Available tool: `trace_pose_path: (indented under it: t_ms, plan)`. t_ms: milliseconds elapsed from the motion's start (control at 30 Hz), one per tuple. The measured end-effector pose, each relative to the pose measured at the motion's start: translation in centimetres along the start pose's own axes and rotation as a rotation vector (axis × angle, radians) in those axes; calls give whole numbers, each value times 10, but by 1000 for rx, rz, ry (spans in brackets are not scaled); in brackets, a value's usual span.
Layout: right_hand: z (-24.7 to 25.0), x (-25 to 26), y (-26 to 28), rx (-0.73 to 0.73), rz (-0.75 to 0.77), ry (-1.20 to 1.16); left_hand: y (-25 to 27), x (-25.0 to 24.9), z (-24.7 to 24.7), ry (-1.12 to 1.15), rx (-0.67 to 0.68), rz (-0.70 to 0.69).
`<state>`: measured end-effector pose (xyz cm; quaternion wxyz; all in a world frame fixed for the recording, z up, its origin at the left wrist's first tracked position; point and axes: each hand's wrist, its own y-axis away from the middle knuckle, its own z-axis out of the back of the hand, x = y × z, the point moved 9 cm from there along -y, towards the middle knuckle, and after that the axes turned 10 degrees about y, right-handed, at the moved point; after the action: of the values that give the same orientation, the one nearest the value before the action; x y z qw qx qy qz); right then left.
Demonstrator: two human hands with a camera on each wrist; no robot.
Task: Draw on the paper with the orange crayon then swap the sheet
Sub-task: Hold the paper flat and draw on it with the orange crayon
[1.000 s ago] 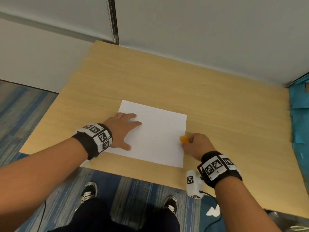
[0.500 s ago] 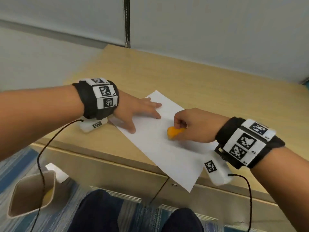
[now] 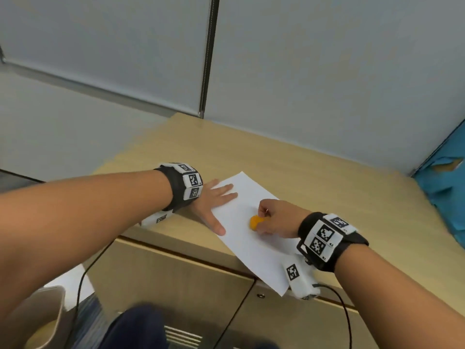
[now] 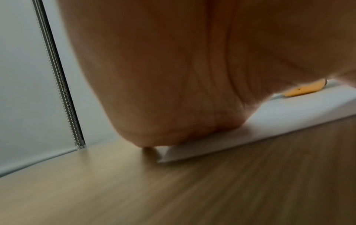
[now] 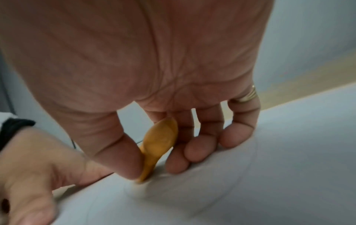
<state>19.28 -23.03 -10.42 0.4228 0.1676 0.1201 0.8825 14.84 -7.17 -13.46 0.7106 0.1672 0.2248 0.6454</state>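
A white sheet of paper [image 3: 247, 238] lies skewed on the wooden desk [image 3: 327, 187], one corner hanging over the front edge. My left hand [image 3: 216, 202] lies flat on the sheet's left side with fingers straight, pressing it down. My right hand [image 3: 270, 220] pinches a stubby orange crayon [image 3: 255, 222] between thumb and fingers. In the right wrist view the crayon [image 5: 158, 149] points down and its tip touches the paper [image 5: 250, 182]. The left wrist view shows the palm [image 4: 173, 76] on the paper's edge [image 4: 212, 144] and the crayon [image 4: 304, 90] beyond it.
The desk stands against a grey partition wall [image 3: 302, 71]. A blue sheet or cloth [image 3: 442, 192] lies at the desk's right end. A beige bin [image 3: 37, 321] stands on the floor at lower left, and cables hang from both wrist cameras along the cabinet front [image 3: 191, 280].
The head view has dropped lower. My right hand carried the crayon from the sheet's right edge onto its middle. The paper now lies skewed over the desk edge; my left hand stays on it.
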Motion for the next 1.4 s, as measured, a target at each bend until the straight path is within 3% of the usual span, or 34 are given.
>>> trace_pose_path:
  t_ms: [167, 400, 533, 633, 700, 800, 1000, 1100, 1167, 1267, 1400]
  plan:
    - [17, 17, -3, 39, 107, 87, -4, 8, 5, -34, 2, 11]
    - [12, 38, -23, 45, 208, -342, 5, 1, 17, -52, 18, -59]
    - [6, 52, -33, 42, 262, -393, 7, -4, 16, -59, 25, -50]
    - [-1, 47, -39, 29, 213, -485, 5, -3, 19, -19, 31, -61]
    - [-4, 43, -40, 30, 200, -548, 5, -7, 29, 46, -10, -101]
    - [-5, 45, -40, 11, 221, -598, 7, -20, 49, 178, -226, -207]
    - [12, 38, -28, -48, 198, -485, 10, -8, 50, 329, -278, -124]
    - [26, 21, -19, -194, 169, 42, 12, -6, 50, 244, -219, -108]
    - [14, 15, -17, -124, 166, 192, 14, -5, 50, 273, -212, -111]
    - [-3, 11, -18, 10, 107, 145, 15, 2, 51, 348, -230, -77]
    - [-12, 20, -27, 87, 46, 279, 17, 12, 54, 616, -247, -65]
